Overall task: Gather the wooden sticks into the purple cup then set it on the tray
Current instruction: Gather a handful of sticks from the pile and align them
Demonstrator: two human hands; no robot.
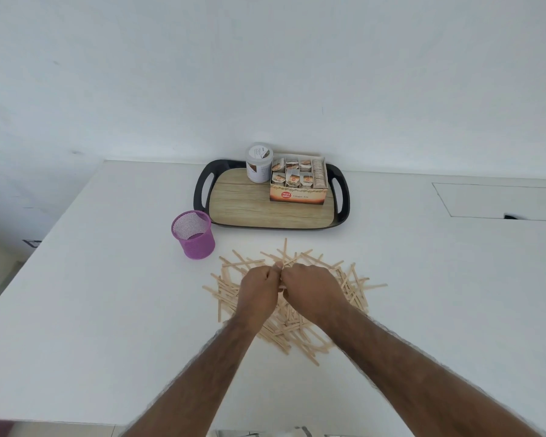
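Note:
A loose pile of wooden sticks [356, 287] lies scattered on the white table in front of me. My left hand [259, 290] and my right hand [312, 291] meet over the middle of the pile, knuckles up, both closed around a small bunch of sticks held between them. The purple mesh cup [193, 234] stands upright and empty to the left of the pile, beyond my left hand. Behind the pile sits the tray [252, 206], black-rimmed with a wood-look floor.
On the tray's far right stands an open box of tea bags [298, 187], with a white jar [259, 164] beside it at the back. A wall rises right behind the tray. The table's left edge slants away at the left; a flush panel [495, 200] lies far right.

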